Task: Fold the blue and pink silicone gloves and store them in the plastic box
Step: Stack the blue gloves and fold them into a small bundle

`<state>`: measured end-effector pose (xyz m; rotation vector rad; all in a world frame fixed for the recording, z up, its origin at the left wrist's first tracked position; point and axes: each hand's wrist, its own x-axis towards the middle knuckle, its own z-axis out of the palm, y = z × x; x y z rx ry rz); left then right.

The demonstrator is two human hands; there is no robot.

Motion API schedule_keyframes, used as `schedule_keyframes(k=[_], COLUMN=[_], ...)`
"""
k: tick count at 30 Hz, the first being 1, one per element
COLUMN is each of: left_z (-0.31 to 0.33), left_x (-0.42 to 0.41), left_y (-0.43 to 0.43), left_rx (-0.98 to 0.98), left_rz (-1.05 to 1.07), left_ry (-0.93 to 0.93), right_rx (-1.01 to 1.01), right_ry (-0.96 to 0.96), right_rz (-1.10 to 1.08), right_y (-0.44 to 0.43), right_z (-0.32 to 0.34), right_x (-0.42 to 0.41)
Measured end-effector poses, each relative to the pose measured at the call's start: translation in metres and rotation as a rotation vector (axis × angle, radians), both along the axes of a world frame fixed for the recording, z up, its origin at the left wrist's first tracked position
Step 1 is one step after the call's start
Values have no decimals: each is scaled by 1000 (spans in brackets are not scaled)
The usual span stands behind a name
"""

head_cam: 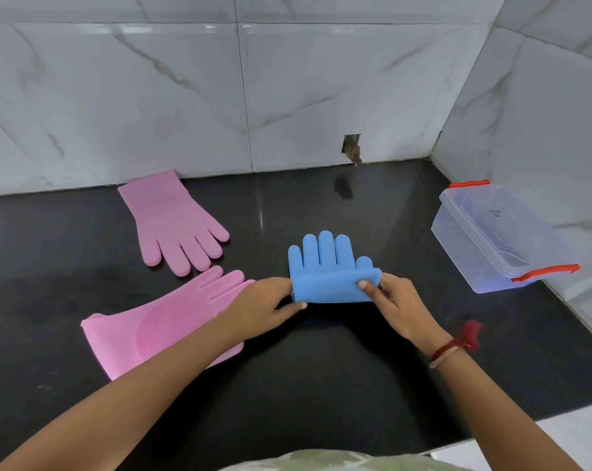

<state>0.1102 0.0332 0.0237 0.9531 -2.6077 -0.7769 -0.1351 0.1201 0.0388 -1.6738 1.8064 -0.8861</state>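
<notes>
Two bare forearms reach forward over a glossy black bench. The left hand pinches the left end of a folded blue silicone glove, and the right hand pinches its right end, thumb on top. The blue glove sits near the bench's middle, its cuff doubled over so the fold runs left to right, its fingers pointing toward the back wall. A red thread bracelet circles the right wrist.

Left of the hands, partly under the left forearm, a pink glove lies flat, bristled palm up, long axis slanting from near-left cuff to far-right fingers. Beyond it a second pink glove lies with its cuff touching the back wall, fingers pointing toward the near-right. At the bench's right edge, against the side wall, stands an open clear plastic box with red clips.
</notes>
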Motion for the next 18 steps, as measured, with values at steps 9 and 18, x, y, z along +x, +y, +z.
schedule_keyframes(k=[9, 18], left_z=[-11, 5], left_x=[-25, -37], left_y=[1, -8], left_rx=[105, -189], left_rz=[418, 640], left_ry=[230, 30], right_rx=[15, 40], right_ry=[252, 585], right_rz=[-218, -444], right_y=[-49, -64], right_z=[6, -8], right_x=[6, 18])
